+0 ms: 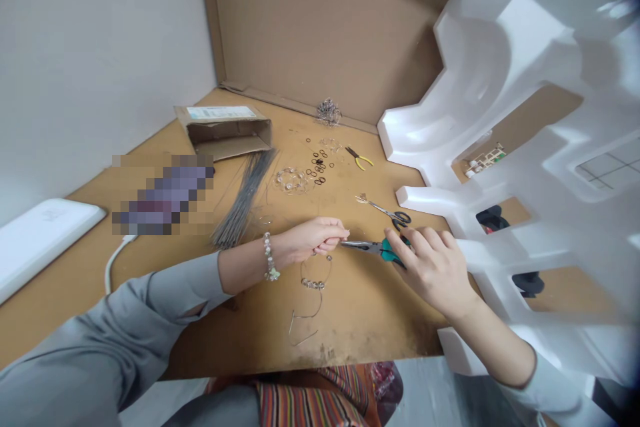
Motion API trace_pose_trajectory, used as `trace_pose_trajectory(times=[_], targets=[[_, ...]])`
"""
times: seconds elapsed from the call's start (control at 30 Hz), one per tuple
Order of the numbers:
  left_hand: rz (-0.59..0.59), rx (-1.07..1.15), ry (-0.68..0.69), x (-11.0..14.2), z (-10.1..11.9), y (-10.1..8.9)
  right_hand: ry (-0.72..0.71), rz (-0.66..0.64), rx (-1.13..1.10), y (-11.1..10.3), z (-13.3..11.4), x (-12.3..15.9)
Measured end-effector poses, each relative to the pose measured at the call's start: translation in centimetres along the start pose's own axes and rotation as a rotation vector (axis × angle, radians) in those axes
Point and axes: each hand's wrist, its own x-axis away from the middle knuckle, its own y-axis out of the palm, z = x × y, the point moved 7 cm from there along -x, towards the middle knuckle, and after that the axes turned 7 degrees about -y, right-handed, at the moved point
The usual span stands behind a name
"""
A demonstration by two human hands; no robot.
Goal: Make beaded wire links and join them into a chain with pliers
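Note:
My left hand (320, 239) is closed, thumb and finger pinched together. A thin beaded wire (313, 284) curves down from beneath it, with several shiny beads in a row and a bent loose tail. In my right hand (434, 268) are long-nose pliers (370, 247) with teal grips. Their tips point left and meet my left fingertips; what lies between the jaws is too small to make out. Just beyond the pliers lie scissors (395, 215) with black handles. Past my left hand rests a ring of clear beads (291, 181).
A bundle of grey wires (245, 200) lies left, by an open cardboard box (227, 133). Several dark rings (319, 167), yellow-handled pliers (360, 157) and a wire tangle (328, 111) sit farther back. White foam packaging (480, 67) borders the right. A white device (50, 237) lies far left.

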Motion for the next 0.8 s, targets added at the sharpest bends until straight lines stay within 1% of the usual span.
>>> trace_pose_trajectory(times=[0.57,0.8], targets=[[-0.005,-0.055,-0.019,-0.35,-0.45,-0.37,-0.004,-0.043,0.0,-0.16,-0.3,-0.08],[-0.022,-0.066,-0.033,-0.6,-0.76,-0.47,-0.005,-0.029,-0.004,-0.31,-0.26,-0.16]])
